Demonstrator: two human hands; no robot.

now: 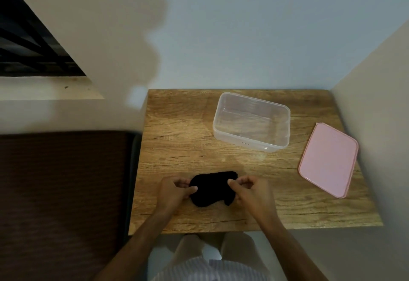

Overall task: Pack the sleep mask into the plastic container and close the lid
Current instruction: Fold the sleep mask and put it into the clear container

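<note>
A black sleep mask lies on the wooden table near its front edge. My left hand pinches the mask's left end, and my right hand pinches its right end. Behind them, toward the back right, stands a clear plastic container, open and with nothing inside. Its pink lid lies flat on the table at the far right, apart from the container.
The table sits in a corner, with a wall behind and another close on the right. A dark brown mattress or bed lies left of the table. A window with bars is at the upper left.
</note>
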